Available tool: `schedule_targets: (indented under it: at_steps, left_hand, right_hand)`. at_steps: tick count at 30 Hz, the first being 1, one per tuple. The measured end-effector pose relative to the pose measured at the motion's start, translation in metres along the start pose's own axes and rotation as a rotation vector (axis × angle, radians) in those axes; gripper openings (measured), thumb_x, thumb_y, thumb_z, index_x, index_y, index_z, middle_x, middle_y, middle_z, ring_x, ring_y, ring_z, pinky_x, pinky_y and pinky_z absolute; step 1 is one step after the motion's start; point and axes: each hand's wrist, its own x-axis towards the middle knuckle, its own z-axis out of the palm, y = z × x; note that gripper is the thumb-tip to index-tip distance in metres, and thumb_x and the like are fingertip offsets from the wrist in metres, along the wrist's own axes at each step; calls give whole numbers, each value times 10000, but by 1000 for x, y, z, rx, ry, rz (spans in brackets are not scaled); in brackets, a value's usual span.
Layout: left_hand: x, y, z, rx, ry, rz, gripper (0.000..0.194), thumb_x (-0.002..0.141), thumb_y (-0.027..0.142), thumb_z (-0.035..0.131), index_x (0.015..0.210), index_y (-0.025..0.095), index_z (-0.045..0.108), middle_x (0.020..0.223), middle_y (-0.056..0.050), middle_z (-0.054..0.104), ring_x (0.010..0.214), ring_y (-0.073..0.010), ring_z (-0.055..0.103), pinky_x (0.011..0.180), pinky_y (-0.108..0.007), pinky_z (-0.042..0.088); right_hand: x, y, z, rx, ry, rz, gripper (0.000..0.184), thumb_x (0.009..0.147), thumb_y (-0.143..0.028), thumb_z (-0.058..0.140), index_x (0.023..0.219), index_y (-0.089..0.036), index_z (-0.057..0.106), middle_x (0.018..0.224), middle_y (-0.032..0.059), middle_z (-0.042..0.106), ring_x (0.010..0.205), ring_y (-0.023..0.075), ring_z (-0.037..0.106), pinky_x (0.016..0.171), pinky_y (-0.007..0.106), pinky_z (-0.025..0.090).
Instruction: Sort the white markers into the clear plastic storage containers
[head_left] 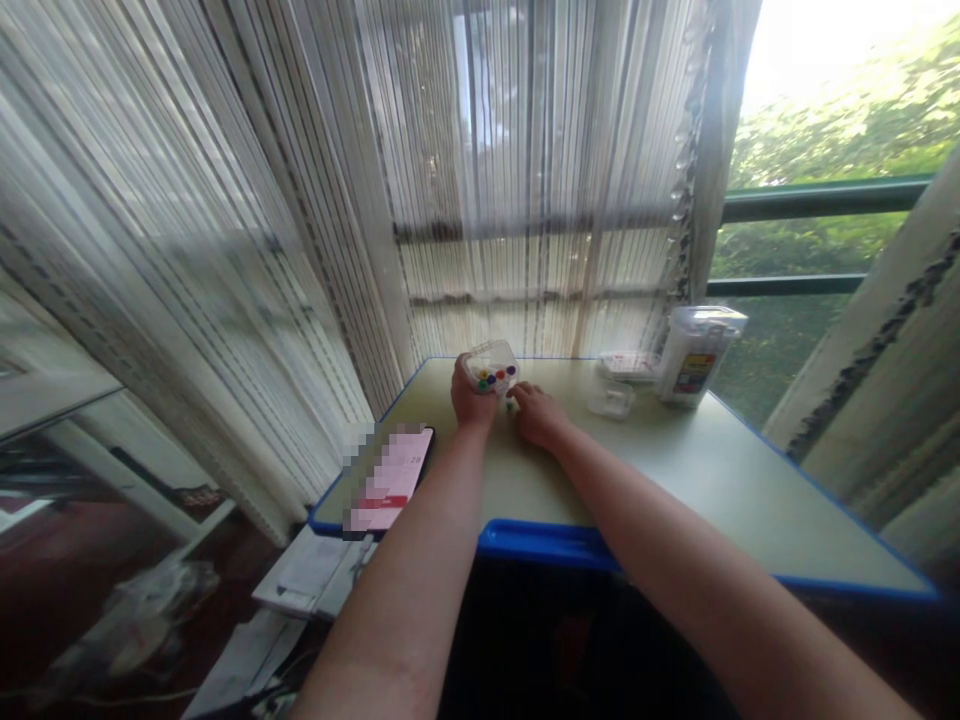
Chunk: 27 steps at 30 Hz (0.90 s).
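Observation:
My left hand (471,398) is wrapped round a small clear plastic box (501,355), tilted so that its inside faces me. Several small round pieces in yellow, green, purple and red lie along the box's lower side. Close by on the right, my right hand (540,413) is low over the table with its fingers bent toward the box. A tiny green piece (510,406) shows at its fingertips and looks pinched there, though the thumb is mostly hidden.
On the pale table (675,490) with a blue edge, a phone (394,478) lies at left. At the back right are a small clear container (611,399), a flat clear box (628,365) and a tall clear tub (697,355). A string curtain (517,180) hangs behind.

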Motion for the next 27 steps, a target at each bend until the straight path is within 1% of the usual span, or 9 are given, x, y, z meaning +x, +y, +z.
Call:
schedule_targets:
  at_steps: [3, 7, 10, 13, 15, 17, 19, 24, 27]
  left_hand:
    - [-1, 0, 0, 42, -6, 33, 587, 535, 157, 695, 1076, 263, 491, 1001, -30, 627, 945, -215, 616, 808, -324, 491]
    - [-1, 1, 0, 65, -20, 44, 566, 557, 151, 670, 1084, 249, 489, 1000, -52, 630, 938, -221, 620, 799, -338, 499]
    - [-1, 0, 0, 83, -33, 43, 602, 540, 195, 702, 1099, 238, 483, 994, -58, 631, 925, -232, 624, 783, -347, 505]
    - [-1, -3, 1, 90, -41, 49, 592, 550, 217, 703, 1101, 236, 488, 996, -61, 633, 924, -233, 624, 778, -342, 504]
    - [-1, -4, 2, 91, -45, 47, 564, 569, 227, 697, 1096, 230, 494, 991, -64, 636, 918, -232, 626, 775, -342, 503]
    - [-2, -4, 2, 84, -54, 46, 544, 582, 226, 694, 1089, 222, 497, 986, -65, 637, 911, -229, 626, 772, -342, 502]
    - [-2, -4, 1, 73, -60, 55, 546, 587, 212, 691, 1096, 215, 493, 996, -67, 637, 912, -224, 624, 775, -339, 501]
    - [-1, -5, 2, 90, -49, 70, 497, 621, 174, 650, 1091, 206, 492, 996, -73, 638, 918, -213, 619, 791, -337, 495]
    - [-1, -6, 3, 104, -55, 61, 508, 610, 182, 656, 1087, 224, 487, 991, -61, 637, 916, -216, 623, 792, -345, 496]
  right_hand:
    - [1, 1, 1, 7, -22, -42, 487, 776, -114, 452, 1243, -228, 529, 1365, 41, 483, 1224, 239, 415, 971, 349, 374]
    - [1, 4, 1, 20, -75, -30, 328, 824, -153, 440, 1071, -220, 646, 1208, 47, 605, 1119, 224, 495, 939, 327, 389]
    - [-1, 6, -1, 27, -42, 25, 299, 832, -157, 447, 1035, -189, 664, 1144, 85, 627, 1054, 215, 536, 904, 318, 407]
    - [-2, 12, -5, 39, -12, 92, 311, 766, -90, 501, 1006, -177, 679, 1110, 99, 637, 977, 202, 584, 842, 292, 435]
    - [-1, 16, -11, 49, 27, 139, 335, 737, -45, 494, 979, -170, 688, 1089, 103, 644, 933, 198, 606, 805, 283, 446]
    - [1, 20, -20, 55, 90, 178, 341, 761, -44, 451, 983, -156, 685, 1089, 110, 643, 936, 199, 609, 812, 290, 444]
    - [2, 22, -34, 101, 255, 208, 324, 796, -80, 419, 980, -141, 679, 1070, 115, 648, 939, 198, 605, 829, 299, 439]
    - [-4, 23, -71, 347, 934, 197, 217, 782, -161, 451, 839, -150, 660, 849, 82, 666, 791, 189, 597, 757, 314, 451]
    - [-9, 23, -84, 405, 1171, 188, 196, 773, -170, 427, 807, -173, 620, 784, 51, 632, 762, 183, 572, 740, 322, 444]
